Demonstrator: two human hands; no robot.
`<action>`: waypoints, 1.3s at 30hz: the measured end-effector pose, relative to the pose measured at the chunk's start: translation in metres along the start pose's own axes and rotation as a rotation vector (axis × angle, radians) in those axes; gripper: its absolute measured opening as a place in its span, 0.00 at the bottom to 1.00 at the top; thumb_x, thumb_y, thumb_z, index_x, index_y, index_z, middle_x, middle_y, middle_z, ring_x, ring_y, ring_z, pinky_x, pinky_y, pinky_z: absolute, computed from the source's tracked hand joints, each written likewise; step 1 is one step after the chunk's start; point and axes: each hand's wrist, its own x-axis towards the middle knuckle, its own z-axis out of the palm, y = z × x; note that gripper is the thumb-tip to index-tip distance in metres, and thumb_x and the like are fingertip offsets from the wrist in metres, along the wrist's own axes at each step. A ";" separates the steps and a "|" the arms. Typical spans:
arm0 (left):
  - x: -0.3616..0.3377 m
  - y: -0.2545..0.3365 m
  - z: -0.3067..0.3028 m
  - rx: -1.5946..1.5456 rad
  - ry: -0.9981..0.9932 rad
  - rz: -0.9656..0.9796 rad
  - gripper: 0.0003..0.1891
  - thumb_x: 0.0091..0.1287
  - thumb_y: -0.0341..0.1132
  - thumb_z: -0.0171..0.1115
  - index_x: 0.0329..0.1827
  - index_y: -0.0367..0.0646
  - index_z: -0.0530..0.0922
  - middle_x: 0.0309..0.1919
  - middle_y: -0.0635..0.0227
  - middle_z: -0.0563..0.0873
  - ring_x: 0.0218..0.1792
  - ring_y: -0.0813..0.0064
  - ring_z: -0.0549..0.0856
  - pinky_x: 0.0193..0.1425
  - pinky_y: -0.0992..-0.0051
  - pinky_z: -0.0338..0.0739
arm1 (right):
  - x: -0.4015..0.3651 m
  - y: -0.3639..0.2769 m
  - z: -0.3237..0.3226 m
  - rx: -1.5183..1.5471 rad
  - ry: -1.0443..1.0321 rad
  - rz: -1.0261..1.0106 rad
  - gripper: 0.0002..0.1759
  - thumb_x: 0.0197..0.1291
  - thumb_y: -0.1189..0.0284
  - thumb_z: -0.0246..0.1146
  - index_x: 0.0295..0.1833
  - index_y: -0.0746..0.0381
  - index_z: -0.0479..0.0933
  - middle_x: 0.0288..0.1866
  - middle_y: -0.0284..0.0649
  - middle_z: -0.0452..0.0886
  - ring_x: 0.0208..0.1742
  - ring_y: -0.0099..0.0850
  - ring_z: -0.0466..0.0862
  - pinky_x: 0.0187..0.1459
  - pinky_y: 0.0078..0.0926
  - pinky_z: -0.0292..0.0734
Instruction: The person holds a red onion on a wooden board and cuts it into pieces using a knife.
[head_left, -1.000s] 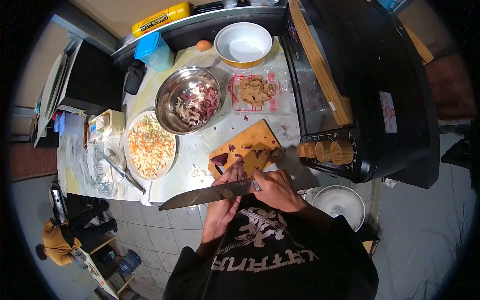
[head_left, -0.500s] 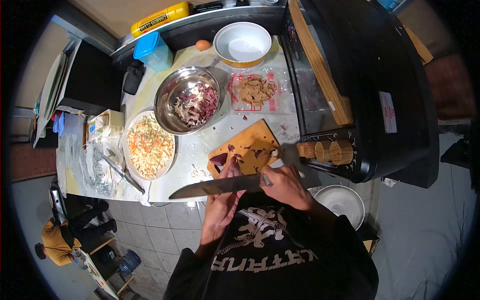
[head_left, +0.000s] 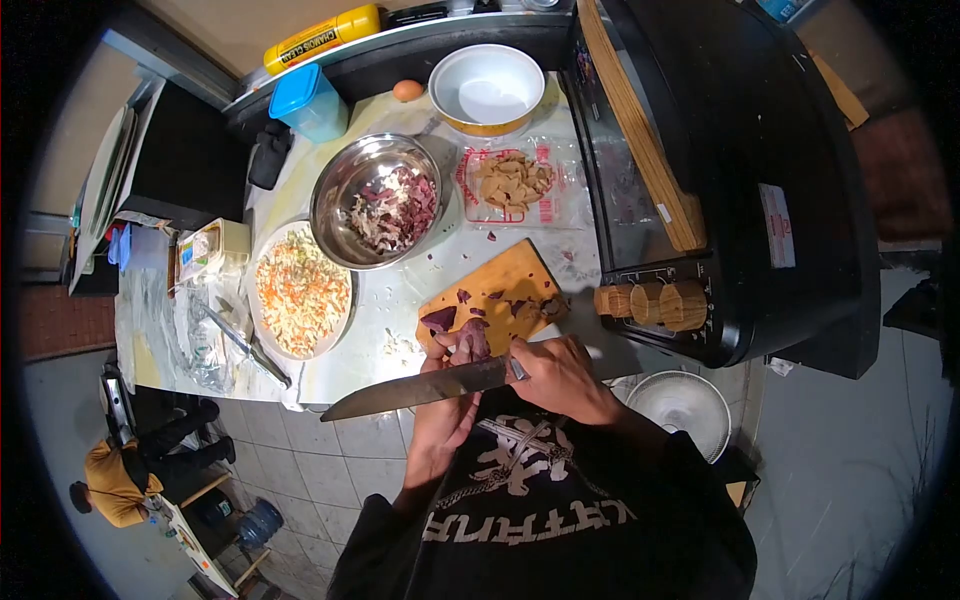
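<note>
My right hand (head_left: 563, 377) is wrapped round the handle of a large kitchen knife (head_left: 415, 391), its broad blade pointing left across my left hand. Behind the blade, my left hand (head_left: 443, 425) is closed on a purple chunk (head_left: 473, 338), which looks like a peeled root vegetable, at the near edge of the wooden cutting board (head_left: 497, 272). A darker purple chunk (head_left: 438, 319) lies on the board's left side, with purple peelings (head_left: 520, 306) scattered to its right. The blade hides part of my left hand.
Beyond the board stand a steel bowl (head_left: 324, 205) of purple and white pieces and a bag of brown slices (head_left: 512, 183). A plate of shredded vegetables (head_left: 300, 290) and another knife (head_left: 245, 345) lie left. A black oven (head_left: 735, 330) borders the right. A person (head_left: 118, 478) is far left.
The knife has shifted left and slightly down with my right hand. My left fingers have turned, and the purple chunk now shows above the blade.
</note>
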 end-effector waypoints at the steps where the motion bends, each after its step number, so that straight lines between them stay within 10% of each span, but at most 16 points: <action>1: -0.001 0.001 0.004 0.000 0.006 0.022 0.11 0.71 0.37 0.56 0.52 0.46 0.70 0.38 0.75 0.82 0.32 0.90 0.80 0.29 0.90 0.74 | 0.001 0.000 0.000 0.009 0.057 -0.044 0.13 0.46 0.67 0.68 0.32 0.63 0.73 0.19 0.45 0.78 0.23 0.45 0.81 0.26 0.39 0.75; 21: -0.001 0.000 0.016 -0.047 0.092 0.057 0.12 0.70 0.39 0.58 0.51 0.44 0.71 0.42 0.69 0.83 0.37 0.83 0.83 0.38 0.83 0.79 | 0.003 -0.006 0.000 -0.030 0.120 -0.061 0.10 0.47 0.70 0.66 0.29 0.63 0.72 0.17 0.45 0.76 0.20 0.47 0.79 0.23 0.40 0.73; 30: -0.003 -0.005 0.008 -0.041 0.113 0.083 0.07 0.72 0.37 0.55 0.46 0.46 0.70 0.29 0.75 0.80 0.26 0.88 0.77 0.24 0.86 0.70 | 0.002 -0.009 -0.001 -0.018 0.090 -0.017 0.10 0.47 0.70 0.66 0.28 0.64 0.72 0.16 0.47 0.76 0.20 0.48 0.79 0.24 0.42 0.73; 32: -0.004 -0.006 -0.003 0.044 0.048 0.072 0.11 0.71 0.42 0.57 0.48 0.46 0.71 0.39 0.72 0.80 0.37 0.82 0.80 0.40 0.81 0.74 | 0.003 -0.008 0.001 0.011 0.103 -0.005 0.10 0.47 0.70 0.66 0.29 0.64 0.72 0.16 0.47 0.76 0.20 0.48 0.79 0.24 0.42 0.73; 39: -0.004 -0.006 0.000 -0.073 0.018 0.076 0.04 0.73 0.33 0.53 0.46 0.47 0.70 0.31 0.74 0.80 0.32 0.87 0.79 0.37 0.85 0.75 | 0.000 -0.007 0.001 -0.038 0.004 0.061 0.14 0.48 0.67 0.68 0.33 0.64 0.74 0.22 0.48 0.80 0.25 0.47 0.83 0.27 0.42 0.76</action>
